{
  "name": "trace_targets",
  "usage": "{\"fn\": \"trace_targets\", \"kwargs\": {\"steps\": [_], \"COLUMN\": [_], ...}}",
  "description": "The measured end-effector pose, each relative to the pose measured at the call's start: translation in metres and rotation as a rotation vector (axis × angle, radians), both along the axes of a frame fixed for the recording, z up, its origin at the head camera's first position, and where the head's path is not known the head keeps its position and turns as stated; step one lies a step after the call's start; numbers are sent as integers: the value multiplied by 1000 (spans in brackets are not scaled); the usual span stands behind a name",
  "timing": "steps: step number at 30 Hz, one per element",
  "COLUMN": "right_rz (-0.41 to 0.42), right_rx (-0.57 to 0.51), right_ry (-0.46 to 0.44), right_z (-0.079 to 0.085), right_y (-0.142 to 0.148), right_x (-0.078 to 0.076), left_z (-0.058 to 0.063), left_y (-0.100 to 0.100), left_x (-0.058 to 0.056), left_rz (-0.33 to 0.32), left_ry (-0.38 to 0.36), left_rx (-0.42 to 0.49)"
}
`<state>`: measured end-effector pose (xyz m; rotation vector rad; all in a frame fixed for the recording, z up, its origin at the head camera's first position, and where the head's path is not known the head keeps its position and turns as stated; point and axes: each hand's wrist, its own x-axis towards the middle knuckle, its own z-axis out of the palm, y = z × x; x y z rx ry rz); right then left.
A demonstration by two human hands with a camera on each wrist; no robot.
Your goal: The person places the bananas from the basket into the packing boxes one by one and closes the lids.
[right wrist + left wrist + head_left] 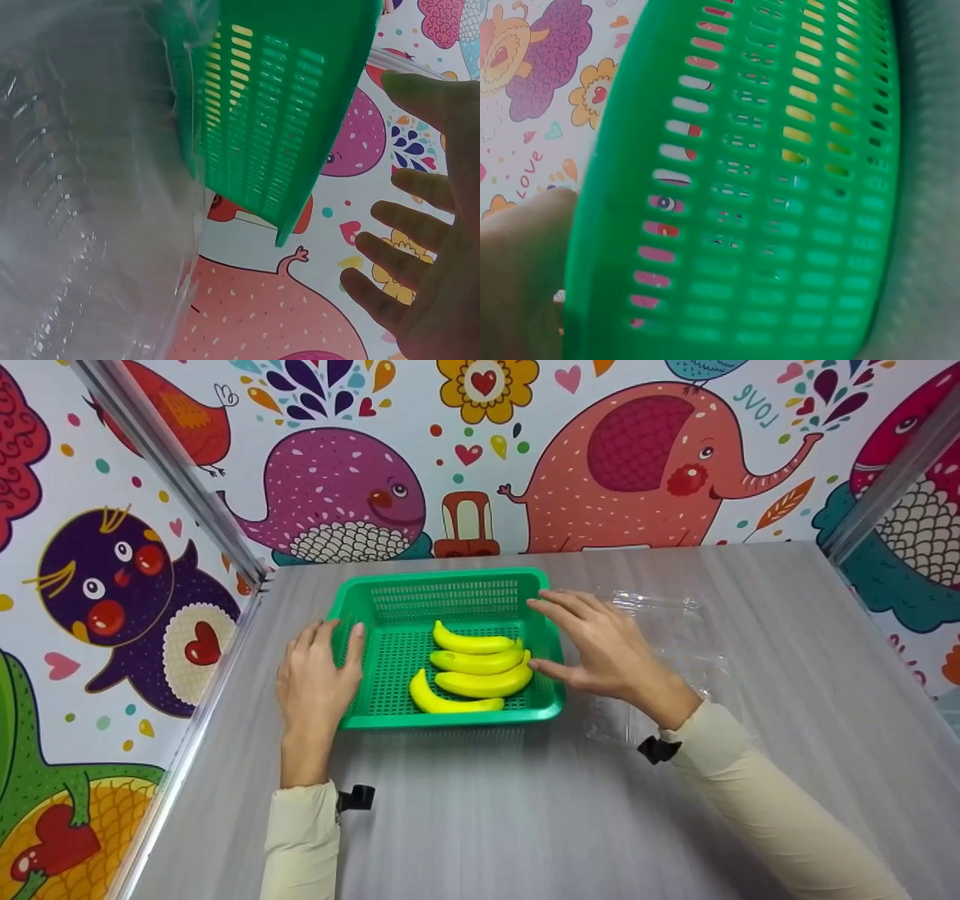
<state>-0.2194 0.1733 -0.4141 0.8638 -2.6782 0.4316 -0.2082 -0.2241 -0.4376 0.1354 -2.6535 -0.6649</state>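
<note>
A green perforated basket [450,721] sits on the table with several yellow bananas [484,684] lying in its right half. My left hand [316,682] is at the basket's left rim, its fingers extended and the thumb reaching over the inside. In the left wrist view a blurred part of that hand [525,262] shows beside the rim; whether it touches is unclear. By the right rim, my right hand [600,641] is spread and holds nothing. The right wrist view shows its fingers [409,221] apart from the basket wall [270,112].
A clear plastic clamshell box [664,637] lies right of the basket, partly under my right forearm; it fills the left of the right wrist view [90,187]. Cartoon-printed walls [480,457] stand at the back and sides, with metal posts [180,465] at the corners.
</note>
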Motion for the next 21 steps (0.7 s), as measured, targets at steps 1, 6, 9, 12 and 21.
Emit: {"fn": "trace_targets", "kwargs": {"steps": [1, 6, 9, 12, 21], "right_rz": [2, 11, 18, 21, 53], "right_rx": [2, -2, -8, -10, 5], "right_ry": [0, -8, -15, -30, -75], "right_z": [-1, -3, -4, -5, -12], "right_y": [-1, -8, -12, -15, -25], "right_x": [0, 2, 3, 4, 3], "left_z": [-2, -9, -12, -13, -15], "left_y": [-1, -5, -6, -8, -9], "left_x": [0, 1, 2, 2, 1], "left_rz": [4, 12, 12, 8, -23], "left_ry": [6, 21, 19, 13, 53], "left_rx": [6, 35, 65, 109, 196]}}
